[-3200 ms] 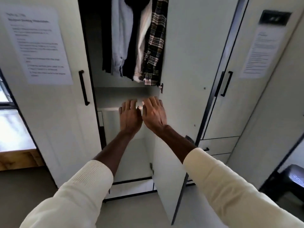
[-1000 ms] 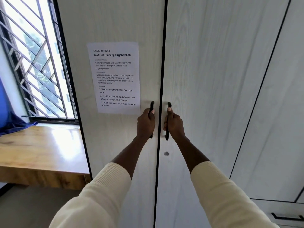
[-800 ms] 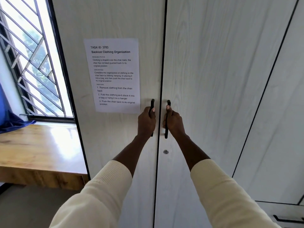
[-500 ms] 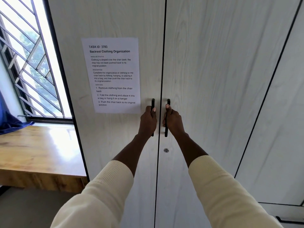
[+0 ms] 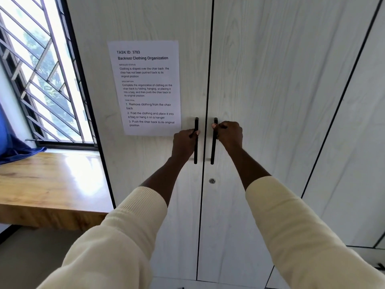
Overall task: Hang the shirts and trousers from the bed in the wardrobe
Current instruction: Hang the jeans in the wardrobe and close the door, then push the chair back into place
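Both wardrobe doors (image 5: 260, 84) shut now, seam closed tight, where a few seconds back the right one stood open on hung shirts. Left hand (image 5: 184, 142) curled round the left handle (image 5: 196, 151), right hand (image 5: 229, 133) wrapped on the right handle (image 5: 213, 151), shifted a touch higher than a moment ago. No shirts or trousers in sight, clothes presumably behind the doors. Looks like closing up. Printed sheet (image 5: 145, 88) left of the handles.
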Available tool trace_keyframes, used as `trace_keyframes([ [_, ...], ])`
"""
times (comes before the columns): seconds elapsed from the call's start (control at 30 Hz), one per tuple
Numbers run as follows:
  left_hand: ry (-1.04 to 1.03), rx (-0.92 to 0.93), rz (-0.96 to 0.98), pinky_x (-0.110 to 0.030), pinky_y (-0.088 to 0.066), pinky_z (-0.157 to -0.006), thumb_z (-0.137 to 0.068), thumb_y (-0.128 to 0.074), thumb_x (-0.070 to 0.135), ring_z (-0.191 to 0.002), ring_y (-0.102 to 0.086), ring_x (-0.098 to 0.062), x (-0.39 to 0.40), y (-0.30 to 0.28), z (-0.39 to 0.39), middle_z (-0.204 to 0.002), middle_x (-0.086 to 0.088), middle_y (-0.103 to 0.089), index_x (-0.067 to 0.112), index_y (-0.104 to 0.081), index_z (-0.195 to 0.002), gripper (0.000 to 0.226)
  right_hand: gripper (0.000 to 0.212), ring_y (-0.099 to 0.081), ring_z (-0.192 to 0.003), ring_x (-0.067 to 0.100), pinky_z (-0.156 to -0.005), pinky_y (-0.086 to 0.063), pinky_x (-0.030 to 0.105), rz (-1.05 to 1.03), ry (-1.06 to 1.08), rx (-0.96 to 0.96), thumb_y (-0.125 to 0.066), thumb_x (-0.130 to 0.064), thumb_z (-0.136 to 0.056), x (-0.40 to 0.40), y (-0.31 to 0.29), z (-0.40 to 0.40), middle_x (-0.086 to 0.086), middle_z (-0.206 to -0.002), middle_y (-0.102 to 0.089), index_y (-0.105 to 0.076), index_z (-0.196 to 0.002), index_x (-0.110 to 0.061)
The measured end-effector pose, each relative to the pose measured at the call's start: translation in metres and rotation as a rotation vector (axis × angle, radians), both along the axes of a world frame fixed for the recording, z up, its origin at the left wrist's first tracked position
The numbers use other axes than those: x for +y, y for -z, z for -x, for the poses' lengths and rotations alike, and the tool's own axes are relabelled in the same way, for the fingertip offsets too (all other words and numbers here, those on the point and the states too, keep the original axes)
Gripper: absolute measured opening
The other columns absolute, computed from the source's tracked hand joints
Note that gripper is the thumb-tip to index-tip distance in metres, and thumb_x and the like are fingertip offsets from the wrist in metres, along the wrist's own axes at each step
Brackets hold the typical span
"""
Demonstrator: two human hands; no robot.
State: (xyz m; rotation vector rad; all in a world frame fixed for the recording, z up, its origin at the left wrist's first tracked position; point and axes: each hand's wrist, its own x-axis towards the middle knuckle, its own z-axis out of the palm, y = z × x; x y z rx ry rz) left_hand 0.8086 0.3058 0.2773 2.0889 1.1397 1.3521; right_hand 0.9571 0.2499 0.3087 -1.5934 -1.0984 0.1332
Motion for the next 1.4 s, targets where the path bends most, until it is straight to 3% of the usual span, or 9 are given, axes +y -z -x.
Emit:
trace_keyframes([
  [0.1, -0.005, 0.068, 0.007, -0.034, -0.041, -0.063, -0.101, -0.051, 0.030, -0.062, -0.058, -0.029, -0.003, -0.006, 0.001, -0.062, -0.011, -0.062, 0.018, -0.048, -0.060, 0.042, 0.040, -0.066, -0.068, 0.027, -0.068, -0.052, 0.032, 0.096, 0.020, -0.033, -0.073, -0.045, -0.084, 0.001, -0.011, -0.004, 0.009, -0.070, -0.068, -0.068, -0.071, -0.008],
  [0.2, -0.025, 0.133, 0.059, -0.029, -0.034, -0.065, -0.103, -0.047, 0.029, -0.078, -0.062, -0.033, -0.019, -0.010, -0.001, -0.076, -0.017, -0.066, 0.006, -0.060, -0.074, 0.039, 0.041, -0.065, -0.078, 0.031, -0.067, -0.045, 0.031, 0.146, 0.096, -0.051, -0.065, -0.044, -0.091, -0.008, -0.008, 0.012, 0.007, -0.075, -0.064, -0.059, -0.069, -0.010],
  [0.3, -0.029, 0.206, 0.078, -0.031, -0.038, -0.071, -0.102, -0.048, 0.026, -0.096, -0.062, -0.037, -0.038, -0.010, 0.001, -0.100, -0.021, -0.068, -0.001, -0.061, -0.102, 0.030, 0.024, -0.065, -0.096, 0.034, -0.071, -0.044, 0.030, 0.209, 0.098, -0.066, -0.057, -0.028, -0.098, -0.018, 0.012, 0.034, 0.015, -0.101, -0.069, -0.066, -0.095, -0.006],
  [0.37, -0.037, 0.261, 0.038, -0.036, -0.043, -0.080, -0.100, -0.050, 0.020, -0.107, -0.060, -0.038, -0.051, -0.006, 0.009, -0.115, -0.022, -0.064, -0.002, -0.054, -0.121, 0.031, 0.015, -0.065, -0.100, 0.034, -0.074, -0.046, 0.030, 0.244, 0.062, -0.088, -0.053, -0.013, -0.097, -0.026, 0.031, 0.041, 0.015, -0.108, -0.066, -0.065, -0.101, -0.005],
  [0.47, -0.095, 0.360, -0.035, -0.042, -0.045, -0.094, -0.098, -0.051, 0.015, -0.120, -0.054, -0.038, -0.073, 0.014, 0.033, -0.130, -0.023, -0.056, -0.001, -0.044, -0.138, 0.043, 0.033, -0.057, -0.115, 0.032, -0.090, -0.048, 0.037, 0.292, 0.014, -0.206, -0.049, -0.002, -0.093, -0.044, 0.066, 0.057, 0.013, -0.129, -0.055, -0.057, -0.126, -0.005],
  [0.7, -0.189, 0.574, 0.143, -0.042, -0.038, -0.102, -0.098, -0.050, 0.016, -0.127, -0.048, -0.033, -0.164, 0.138, 0.091, -0.138, -0.014, -0.053, 0.006, -0.048, -0.138, 0.041, 0.041, -0.054, -0.117, 0.033, -0.091, -0.046, 0.040, 0.513, -0.247, -0.424, -0.053, -0.001, -0.089, -0.133, 0.180, 0.116, 0.015, -0.129, -0.053, -0.050, -0.130, -0.003],
  [1.0, -0.278, 0.800, 0.713, -0.041, -0.040, -0.097, -0.092, -0.055, 0.020, -0.122, -0.051, -0.033, -0.387, 0.335, 0.156, -0.131, -0.013, -0.056, 0.012, -0.054, -0.129, 0.038, 0.028, -0.059, -0.112, 0.036, -0.090, -0.048, 0.040, 0.937, -0.614, -0.554, -0.054, -0.010, -0.090, -0.329, 0.358, 0.189, 0.019, -0.122, -0.060, -0.058, -0.117, -0.004],
  [1.17, -0.315, 0.836, 0.960, -0.043, -0.041, -0.100, -0.093, -0.051, 0.019, -0.120, -0.052, -0.033, -0.506, 0.387, 0.204, -0.132, -0.013, -0.055, 0.012, -0.053, -0.130, 0.038, 0.024, -0.059, -0.110, 0.037, -0.090, -0.049, 0.041, 1.044, -0.822, -0.618, -0.052, -0.009, -0.088, -0.420, 0.405, 0.232, 0.017, -0.120, -0.062, -0.059, -0.112, -0.007],
  [1.4, -0.445, 0.805, 1.085, -0.042, -0.043, -0.100, -0.092, -0.050, 0.022, -0.120, -0.053, -0.032, -0.620, 0.417, 0.276, -0.130, -0.013, -0.057, 0.011, -0.058, -0.126, 0.036, 0.018, -0.061, -0.104, 0.035, -0.076, -0.044, 0.032, 1.082, -1.033, -0.664, -0.049, -0.008, -0.093, -0.503, 0.436, 0.300, 0.017, -0.116, -0.063, -0.060, -0.107, -0.006],
])
